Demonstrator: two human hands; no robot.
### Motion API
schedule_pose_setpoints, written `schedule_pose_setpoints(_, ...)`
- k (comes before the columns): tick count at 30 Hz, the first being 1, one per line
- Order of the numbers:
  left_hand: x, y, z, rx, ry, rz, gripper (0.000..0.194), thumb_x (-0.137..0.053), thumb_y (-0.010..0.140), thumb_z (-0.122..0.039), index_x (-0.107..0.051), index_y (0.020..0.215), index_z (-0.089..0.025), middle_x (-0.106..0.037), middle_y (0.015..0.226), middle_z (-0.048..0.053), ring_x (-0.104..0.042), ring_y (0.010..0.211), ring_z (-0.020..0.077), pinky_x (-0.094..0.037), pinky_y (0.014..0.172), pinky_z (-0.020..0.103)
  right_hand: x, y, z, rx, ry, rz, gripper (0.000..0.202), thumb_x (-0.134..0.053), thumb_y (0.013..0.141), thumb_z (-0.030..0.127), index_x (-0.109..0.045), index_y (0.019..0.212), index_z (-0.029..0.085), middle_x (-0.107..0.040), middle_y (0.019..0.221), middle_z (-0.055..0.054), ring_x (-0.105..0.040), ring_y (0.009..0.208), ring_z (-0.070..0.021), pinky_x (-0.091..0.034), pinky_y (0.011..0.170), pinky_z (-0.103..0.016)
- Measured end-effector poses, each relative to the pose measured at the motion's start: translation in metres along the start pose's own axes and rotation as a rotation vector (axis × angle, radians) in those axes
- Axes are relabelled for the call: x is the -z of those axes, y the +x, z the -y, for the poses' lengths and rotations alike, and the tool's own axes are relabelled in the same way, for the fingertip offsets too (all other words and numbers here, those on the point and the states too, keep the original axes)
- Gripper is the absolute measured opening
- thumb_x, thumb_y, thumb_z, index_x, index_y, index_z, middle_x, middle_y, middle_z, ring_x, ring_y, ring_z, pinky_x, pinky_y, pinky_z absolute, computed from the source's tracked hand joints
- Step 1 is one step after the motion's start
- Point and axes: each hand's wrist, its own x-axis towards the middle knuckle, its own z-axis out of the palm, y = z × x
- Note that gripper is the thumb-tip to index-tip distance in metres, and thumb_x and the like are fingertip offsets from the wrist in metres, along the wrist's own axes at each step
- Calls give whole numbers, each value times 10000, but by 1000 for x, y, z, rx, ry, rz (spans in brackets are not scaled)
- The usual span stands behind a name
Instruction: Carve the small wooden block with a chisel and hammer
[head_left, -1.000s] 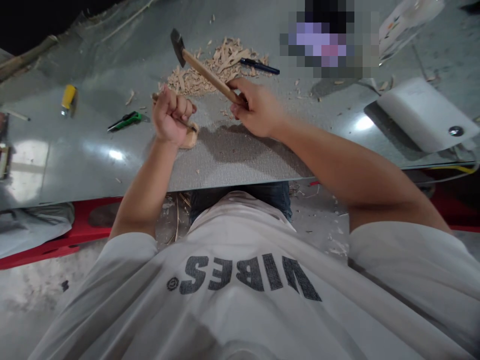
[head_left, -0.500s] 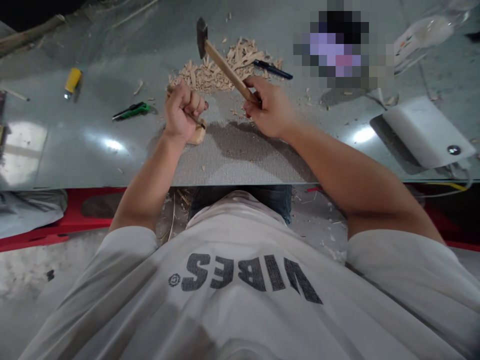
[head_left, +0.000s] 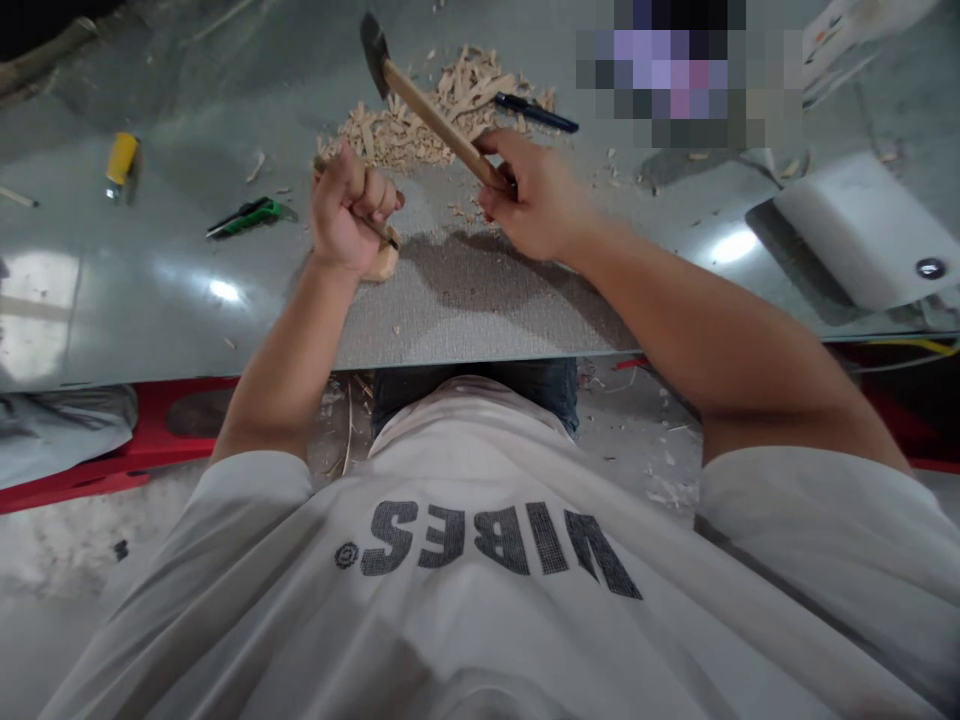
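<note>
My right hand [head_left: 536, 195] is closed around the lower end of the wooden handle of a hammer [head_left: 431, 115]. The hammer's dark metal head is raised at the upper left, beyond the wood shavings. Closed in a fist, my left hand [head_left: 351, 215] grips a slim chisel [head_left: 384, 234], most of it hidden by the fingers. The chisel's dark tip lies over a small pale wood block [head_left: 384, 262], which is partly under that hand. Whether the tip touches the block I cannot tell.
A heap of wood shavings [head_left: 420, 130] lies beyond my hands, with a dark blue pen-like object [head_left: 536, 112] at its right. Left are a green utility knife [head_left: 251, 217] and a yellow-handled tool [head_left: 121, 165]. A white box [head_left: 862, 235] stands right. The table edge [head_left: 480, 362] runs before me.
The view has shifted a little, moving the table things slightly left and up. The hammer's head is a bit farther up and left. Both hands keep their holds.
</note>
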Motion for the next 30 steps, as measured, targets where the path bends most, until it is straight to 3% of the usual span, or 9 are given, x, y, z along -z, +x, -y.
schedule_pose_setpoints(4,-1,-2,-13,13,38,45,816,-258,1283,-779,-155,649,-276,-121,567,-50,-274,499,167,-489,694,371,1,1,4,5,1,-8,595,-603,1029,110,-626,1623,79,-788,1112,-93,-629,967,-226,-493,997,-343)
schedule_pose_setpoints(7,-2,-2,-17,-28,34,47,844,-254,1220,-904,-116,686,-265,-70,605,-47,-233,508,167,-455,670,390,1,5,6,7,-17,-24,605,-644,985,77,-660,1589,86,-781,1136,-65,-623,1020,-218,-492,1116,-340)
schedule_pose_setpoints(10,0,-1,-17,-43,58,73,834,-279,1206,-912,-116,712,-261,-74,645,-39,-277,527,176,-462,704,413,1,10,7,14,-53,-35,602,-647,988,80,-649,1590,83,-761,1175,-63,-627,1049,-221,-490,1159,-355)
schedule_pose_setpoints(14,3,-1,-20,-60,82,10,823,-230,1197,-922,-109,717,-266,-64,613,-31,-324,536,198,-422,696,427,2,13,8,29,-114,-21,595,-647,982,93,-631,1577,104,-740,1289,-72,-654,1125,-226,-517,1158,-383)
schedule_pose_setpoints(17,-2,-4,-26,26,69,-38,727,-55,1272,-748,-109,733,-262,-80,602,-27,-315,533,196,-441,702,406,2,12,8,33,-109,1,529,-658,1006,149,-622,1533,136,-735,1271,-47,-666,1174,-223,-530,1164,-375)
schedule_pose_setpoints(23,-24,-5,-34,77,-146,-193,691,73,1248,-720,-56,746,-265,-21,632,-49,-60,548,196,-445,575,333,-3,15,3,39,-84,9,565,-749,1005,117,-647,1560,147,-747,1226,-24,-576,1048,-180,-493,1063,-321)
schedule_pose_setpoints(27,-32,-6,-38,110,-179,-142,663,6,1314,-536,-30,713,-260,-24,627,-41,-60,531,188,-441,556,323,-6,17,2,45,-82,11,603,-781,990,75,-653,1575,148,-729,1138,0,-535,961,-179,-475,1025,-308)
schedule_pose_setpoints(30,-35,-7,-40,104,-239,-115,683,35,1309,-539,-11,684,-268,3,612,-54,-20,516,168,-406,517,307,-7,18,0,35,-93,23,646,-784,975,44,-649,1598,146,-735,1146,10,-506,921,-172,-465,999,-300)
